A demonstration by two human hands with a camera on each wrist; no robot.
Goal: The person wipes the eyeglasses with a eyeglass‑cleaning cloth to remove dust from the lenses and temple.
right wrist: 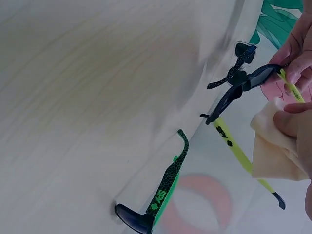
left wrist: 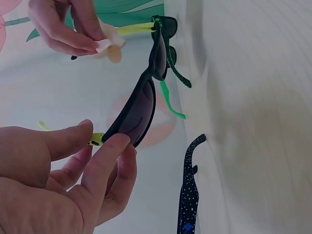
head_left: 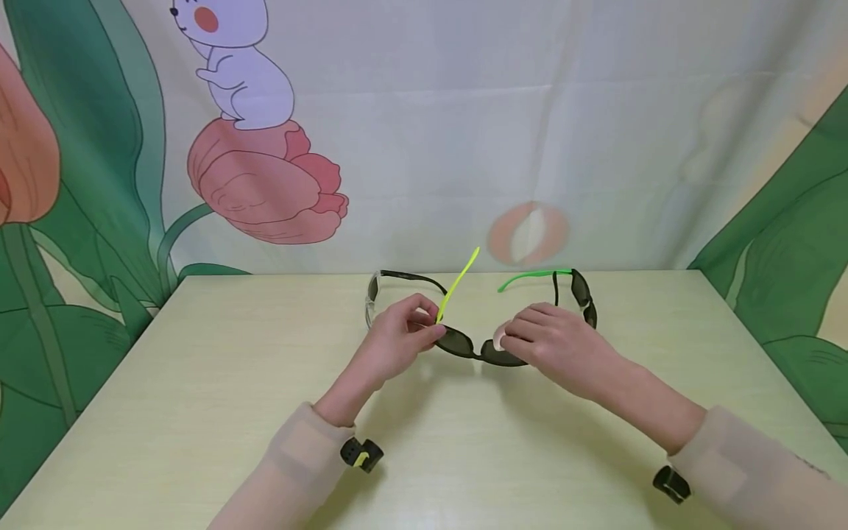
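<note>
Black-framed sunglasses [head_left: 457, 341] with yellow temples hang above the table, lenses tilted. My left hand [head_left: 397, 340] pinches them at one end, thumb and fingertips around the hinge beside the lens, as the left wrist view shows. A folded pale cloth [right wrist: 273, 146] is gripped in my right hand [head_left: 559, 344], near the other lens in the head view. From the right wrist camera, the cloth overlaps part of a yellow temple [right wrist: 236, 151]; whether it touches cannot be told. The right fingertips are partly hidden behind that hand in the head view.
Behind my left hand stands a clear-framed pair of sunglasses [head_left: 372, 291] with dark speckled temples. Another dark pair [head_left: 581, 288], with green on its temples, stands behind my right hand. A printed curtain [head_left: 424, 147] hangs along the back edge of the pale table [head_left: 218, 383].
</note>
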